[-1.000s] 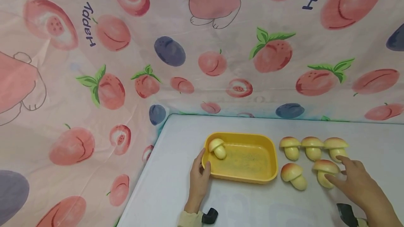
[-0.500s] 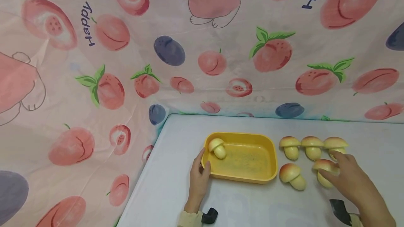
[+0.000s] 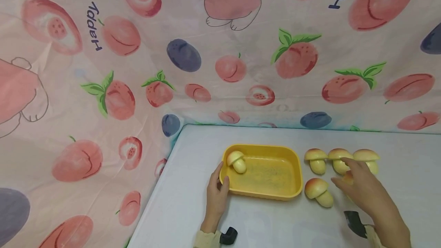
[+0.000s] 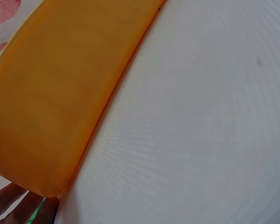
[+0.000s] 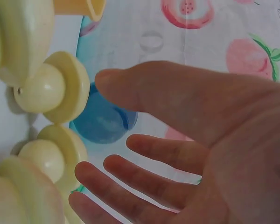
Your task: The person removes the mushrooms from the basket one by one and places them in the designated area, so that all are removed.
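At the near-left corner of a shallow yellow tray (image 3: pixel 268 192), my left hand (image 3: pixel 217 196) holds the tray's end, thumb on the near side and fingers along the left wall. Inside that tray, at its left, lies one toy mushroom (image 3: pixel 237 162). My right hand (image 3: pixel 361 188) hovers over the mushrooms at the right, thumb and fingers spread, with nothing gripped. Beneath it a toy mushroom (image 3: pixel 348 178) is mostly hidden. The right wrist view shows the spread fingers (image 5: pixel 149 182) apart from the mushrooms.
Three mushrooms stand in a back row, the leftmost mushroom (image 3: pixel 316 160) closest to the tray. Another mushroom (image 3: pixel 319 192) lies tilted before them. The white table (image 3: pixel 275 225) meets a fruit-print cloth (image 3: pixel 206 98) at its back and left.
My right hand has moved left, from the rightmost mushrooms to above the middle of the group, covering the front-right mushroom. The front-left mushroom shifted very slightly left. My left hand has stayed put.
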`<state>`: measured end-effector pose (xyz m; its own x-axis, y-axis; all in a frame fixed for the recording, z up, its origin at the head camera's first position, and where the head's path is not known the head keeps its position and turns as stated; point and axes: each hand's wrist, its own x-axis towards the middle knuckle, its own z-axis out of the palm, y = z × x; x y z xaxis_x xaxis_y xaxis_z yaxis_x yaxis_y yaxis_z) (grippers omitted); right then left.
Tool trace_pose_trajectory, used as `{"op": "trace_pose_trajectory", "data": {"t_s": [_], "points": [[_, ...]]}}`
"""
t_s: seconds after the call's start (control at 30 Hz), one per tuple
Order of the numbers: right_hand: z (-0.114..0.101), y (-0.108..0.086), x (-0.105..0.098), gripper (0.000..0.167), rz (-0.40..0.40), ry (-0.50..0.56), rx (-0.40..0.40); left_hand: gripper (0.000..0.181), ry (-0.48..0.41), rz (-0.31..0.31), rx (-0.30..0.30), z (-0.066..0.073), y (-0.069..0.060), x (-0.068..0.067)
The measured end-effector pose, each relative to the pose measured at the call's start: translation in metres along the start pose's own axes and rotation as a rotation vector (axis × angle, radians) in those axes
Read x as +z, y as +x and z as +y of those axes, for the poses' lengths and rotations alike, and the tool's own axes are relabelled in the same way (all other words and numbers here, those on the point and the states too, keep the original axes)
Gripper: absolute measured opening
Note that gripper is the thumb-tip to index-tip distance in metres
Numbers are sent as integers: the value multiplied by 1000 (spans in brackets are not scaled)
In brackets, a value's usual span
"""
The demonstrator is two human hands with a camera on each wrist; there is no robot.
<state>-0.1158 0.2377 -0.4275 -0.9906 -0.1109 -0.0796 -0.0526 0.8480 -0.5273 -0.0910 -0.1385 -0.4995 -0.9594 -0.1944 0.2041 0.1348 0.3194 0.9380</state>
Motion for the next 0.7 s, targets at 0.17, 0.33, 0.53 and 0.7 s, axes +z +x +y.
{"op": "trace_pose_trajectory", "data": {"t_s": [0.17, 0.33, 0.53, 0.7], "points": [[-9, 4, 3, 70, 17, 20, -32, 47, 2, -7, -7, 1, 0, 0], [-16, 6, 7, 67, 25, 41, -59, 47, 9, -6, -1, 0, 0, 0], [-25, 8, 13, 66, 51, 55, -101, 47, 15, -2, -6, 1, 0, 0], [-32, 10, 18, 64, 55, 71, -126, 47, 18, 6, -1, 1, 0, 0]]}}
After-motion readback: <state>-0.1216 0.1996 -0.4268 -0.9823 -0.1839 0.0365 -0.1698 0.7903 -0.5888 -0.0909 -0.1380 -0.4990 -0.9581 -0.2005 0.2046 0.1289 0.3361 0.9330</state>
